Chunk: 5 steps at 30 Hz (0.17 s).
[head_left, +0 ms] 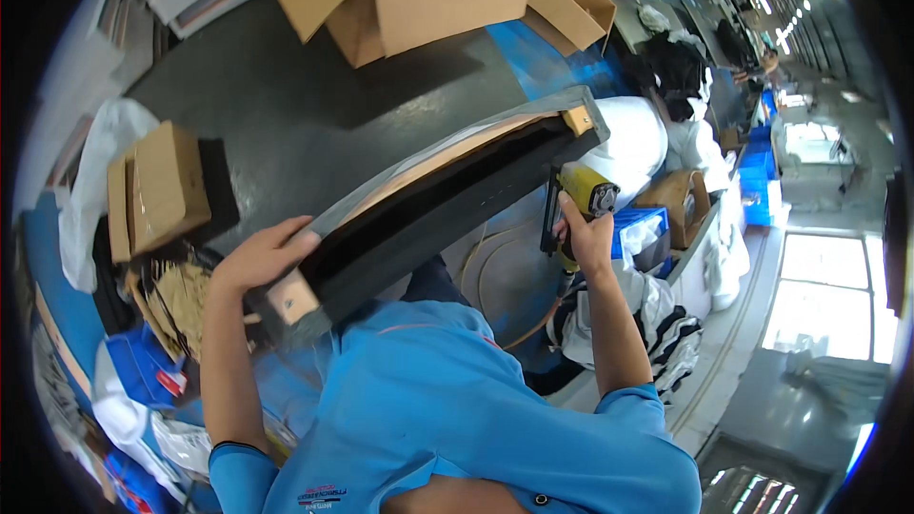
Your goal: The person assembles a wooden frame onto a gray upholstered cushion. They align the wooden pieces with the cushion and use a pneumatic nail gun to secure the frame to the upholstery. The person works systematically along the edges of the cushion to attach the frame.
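A long, narrow wooden frame covered in grey fabric and black cloth lies slanted across in front of me. Pale wood shows along its far side and at both end corners. My left hand grips its near left end, the thumb over the edge and the fingers along the outer side. In my right hand is a yellow and black staple gun, wrapped by my fingers at the handle. Its dark nose points at the frame's right end, close beside the black cloth; whether it touches I cannot tell. An air hose runs down from the handle.
Beyond the frame, a large open cardboard box stands on a dark surface, with a smaller open box beside it. A closed carton sits at left. White wrapped rolls and a blue crate are at right.
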Motion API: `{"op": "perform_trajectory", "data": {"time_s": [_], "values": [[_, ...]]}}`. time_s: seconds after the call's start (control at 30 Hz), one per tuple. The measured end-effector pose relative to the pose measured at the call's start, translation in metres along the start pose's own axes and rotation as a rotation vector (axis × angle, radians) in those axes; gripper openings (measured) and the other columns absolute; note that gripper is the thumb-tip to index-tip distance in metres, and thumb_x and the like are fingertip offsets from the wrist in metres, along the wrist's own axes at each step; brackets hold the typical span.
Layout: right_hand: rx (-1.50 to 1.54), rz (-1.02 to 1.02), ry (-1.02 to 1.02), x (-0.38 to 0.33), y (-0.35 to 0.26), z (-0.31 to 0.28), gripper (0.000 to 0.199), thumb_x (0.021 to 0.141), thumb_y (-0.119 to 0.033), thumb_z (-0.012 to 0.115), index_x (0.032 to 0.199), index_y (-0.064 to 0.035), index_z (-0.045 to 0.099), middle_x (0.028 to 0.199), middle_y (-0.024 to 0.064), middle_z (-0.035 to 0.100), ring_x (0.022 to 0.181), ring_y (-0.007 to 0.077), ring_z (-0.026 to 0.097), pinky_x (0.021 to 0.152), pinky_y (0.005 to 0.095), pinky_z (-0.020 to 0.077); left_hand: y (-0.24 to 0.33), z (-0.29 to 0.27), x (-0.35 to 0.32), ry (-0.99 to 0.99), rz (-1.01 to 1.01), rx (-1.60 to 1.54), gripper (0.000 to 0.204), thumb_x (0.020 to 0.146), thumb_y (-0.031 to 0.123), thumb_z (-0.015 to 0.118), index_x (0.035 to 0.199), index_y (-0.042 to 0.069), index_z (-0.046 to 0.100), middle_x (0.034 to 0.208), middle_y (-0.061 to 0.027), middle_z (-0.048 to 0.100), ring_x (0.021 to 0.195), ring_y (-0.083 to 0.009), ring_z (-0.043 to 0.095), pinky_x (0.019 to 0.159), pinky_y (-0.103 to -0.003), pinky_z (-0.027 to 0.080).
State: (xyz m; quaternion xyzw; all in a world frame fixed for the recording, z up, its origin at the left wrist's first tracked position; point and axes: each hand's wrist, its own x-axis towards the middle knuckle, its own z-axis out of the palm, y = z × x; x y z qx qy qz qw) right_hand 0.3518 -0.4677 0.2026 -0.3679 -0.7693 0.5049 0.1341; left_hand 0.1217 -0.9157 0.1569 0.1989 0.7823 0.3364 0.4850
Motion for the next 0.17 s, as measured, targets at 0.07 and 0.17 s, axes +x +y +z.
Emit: {"op": "perform_trajectory", "data": {"time_s": [0.07, 0.17], "values": [[0.093, -0.020, 0.040, 0.035, 0.006, -0.017, 0.025, 0.099, -0.021, 0.076, 0.104, 0.0029, 0.074, 0.070, 0.0032, 0.068, 0.057, 0.0089, 0.062, 0.054, 0.0255, 0.0469, 0.072, 0.018, 0.044, -0.026, 0.062, 0.303, 0.083, 0.103, 0.059, 0.058, 0.162, 0.004, 0.040, 0.151, -0.0251, 0.059, 0.140, -0.0419, 0.056, 0.118, -0.042, 0.042], [0.161, 0.016, 0.056, 0.080, 0.018, -0.036, 0.025, 0.100, -0.021, 0.074, 0.109, 0.0024, 0.074, 0.072, 0.0038, 0.069, 0.058, 0.0098, 0.063, 0.054, 0.0261, 0.0477, 0.136, 0.052, 0.124, -0.023, 0.330, 0.093, 0.093, 0.097, 0.065, 0.064, 0.166, 0.010, 0.036, 0.156, -0.0242, 0.055, 0.147, -0.0404, 0.050, 0.122, -0.043, 0.038]]}}
